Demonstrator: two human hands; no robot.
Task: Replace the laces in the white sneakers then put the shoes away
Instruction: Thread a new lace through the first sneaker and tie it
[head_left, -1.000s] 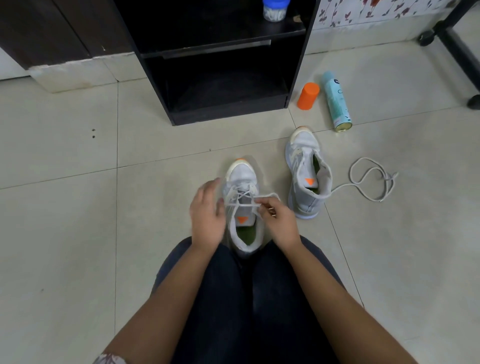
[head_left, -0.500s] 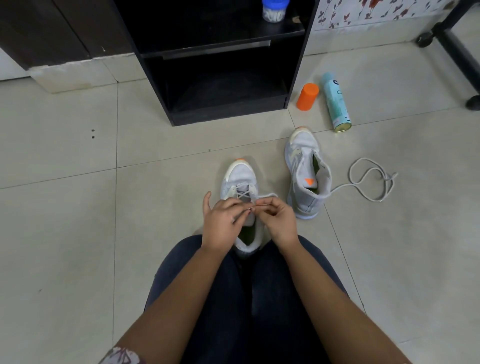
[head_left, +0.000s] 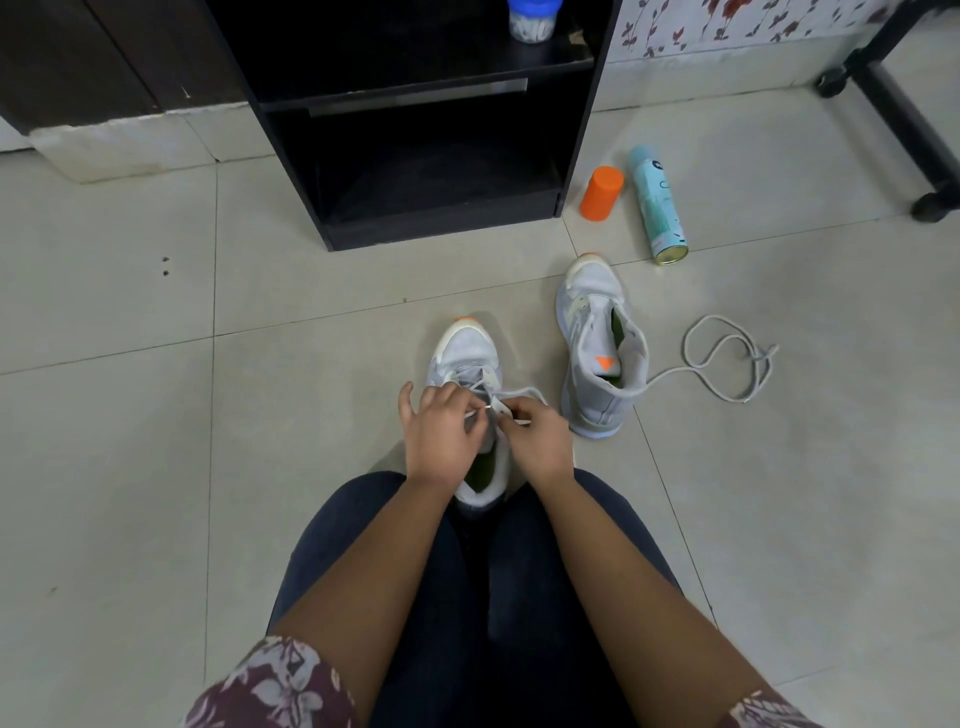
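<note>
A white sneaker (head_left: 464, 349) with an orange toe tip stands on the floor between my knees, toe pointing away. Its grey lace (head_left: 524, 393) crosses the upper eyelets. My left hand (head_left: 441, 434) and my right hand (head_left: 540, 439) meet over the tongue, and each pinches a piece of that lace. My hands hide the tongue and the upper eyelets. The second white sneaker (head_left: 597, 353) stands to the right with no lace in it. A loose grey lace (head_left: 727, 358) lies curled on the tiles beside it.
A black open shelf unit (head_left: 447, 208) stands straight ahead, with a blue-lidded jar (head_left: 530, 21) on its upper shelf. An orange cap (head_left: 601, 193) and a teal spray can (head_left: 657, 205) lie on the floor at its right. A black wheeled frame (head_left: 904, 119) is far right.
My left hand has come off the sneaker's side and moved onto the lace beside my right hand. The sneaker has shifted slightly toward me.
</note>
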